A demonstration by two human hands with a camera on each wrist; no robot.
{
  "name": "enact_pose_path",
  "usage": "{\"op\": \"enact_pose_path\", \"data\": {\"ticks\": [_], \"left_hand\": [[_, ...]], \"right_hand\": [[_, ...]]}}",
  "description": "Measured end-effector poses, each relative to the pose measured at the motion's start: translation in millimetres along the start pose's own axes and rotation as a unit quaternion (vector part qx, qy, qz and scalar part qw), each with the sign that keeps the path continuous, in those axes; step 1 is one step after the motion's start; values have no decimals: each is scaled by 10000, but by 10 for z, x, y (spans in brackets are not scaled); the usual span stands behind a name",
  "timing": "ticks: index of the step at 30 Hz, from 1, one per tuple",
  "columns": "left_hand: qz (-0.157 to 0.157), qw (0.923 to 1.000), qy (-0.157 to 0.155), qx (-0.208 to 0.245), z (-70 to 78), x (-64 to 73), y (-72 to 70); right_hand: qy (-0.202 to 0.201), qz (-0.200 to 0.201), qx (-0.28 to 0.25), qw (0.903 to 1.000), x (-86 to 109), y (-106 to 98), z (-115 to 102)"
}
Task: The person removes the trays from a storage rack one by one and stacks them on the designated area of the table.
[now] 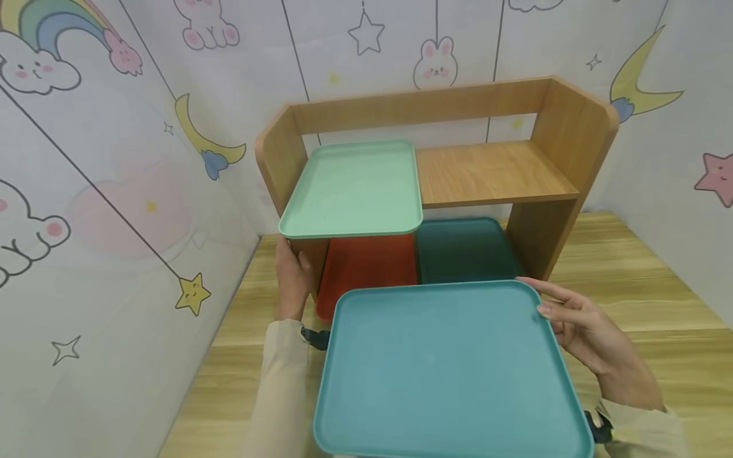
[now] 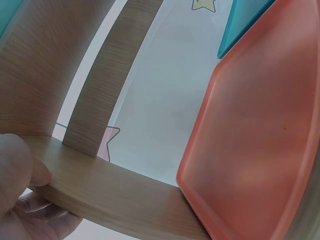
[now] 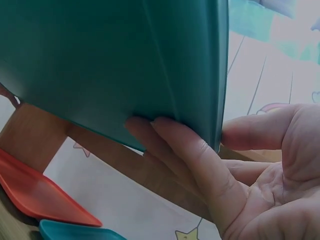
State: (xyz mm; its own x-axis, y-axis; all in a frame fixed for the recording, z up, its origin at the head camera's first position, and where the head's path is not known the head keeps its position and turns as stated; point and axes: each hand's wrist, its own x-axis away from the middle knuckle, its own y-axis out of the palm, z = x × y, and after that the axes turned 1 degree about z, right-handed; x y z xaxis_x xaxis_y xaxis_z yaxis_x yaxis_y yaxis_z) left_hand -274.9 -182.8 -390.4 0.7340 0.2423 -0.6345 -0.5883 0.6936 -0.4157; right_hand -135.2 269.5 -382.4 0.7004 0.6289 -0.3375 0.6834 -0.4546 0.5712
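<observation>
My right hand (image 1: 590, 334) pinches a blue tray (image 1: 452, 369) by its far right corner, thumb on one face and fingers under the other, as the right wrist view shows. The tray is in front of a small wooden shelf (image 1: 487, 172). With my left hand (image 1: 293, 280) I grip the front edge of the shelf's left side panel (image 2: 115, 192), thumb on one face and fingers round the other. Above that hand, a mint green tray (image 1: 355, 187) lies on the left of the upper board, its front edge jutting forward.
Under the upper board lie a red tray (image 1: 372, 264) at left and a dark teal tray (image 1: 466, 248) at right. The shelf stands on a wood-grain table (image 1: 641, 299). White cloth walls (image 1: 132, 210) with cartoon prints rise behind and at both sides.
</observation>
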Motion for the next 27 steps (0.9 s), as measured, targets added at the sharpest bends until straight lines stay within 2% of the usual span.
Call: {"op": "enact_pose_path", "data": {"ticks": [6,13,19,27], "left_hand": [[-29,10000,-26,-3,0,5,6],[-129,9999,-109,-4,-26,-1,9],[-115,9999,-76,17,-25,8,5],[-199,9997,-127,68,-21,-2,-4]], "right_hand": [[54,154,-90,9998,53,-38,21],[126,-98,-108,9998,75,-95,54],[259,102,-75,9996,107,-126,102],[390,142,102,9991,117,-158,148]]}}
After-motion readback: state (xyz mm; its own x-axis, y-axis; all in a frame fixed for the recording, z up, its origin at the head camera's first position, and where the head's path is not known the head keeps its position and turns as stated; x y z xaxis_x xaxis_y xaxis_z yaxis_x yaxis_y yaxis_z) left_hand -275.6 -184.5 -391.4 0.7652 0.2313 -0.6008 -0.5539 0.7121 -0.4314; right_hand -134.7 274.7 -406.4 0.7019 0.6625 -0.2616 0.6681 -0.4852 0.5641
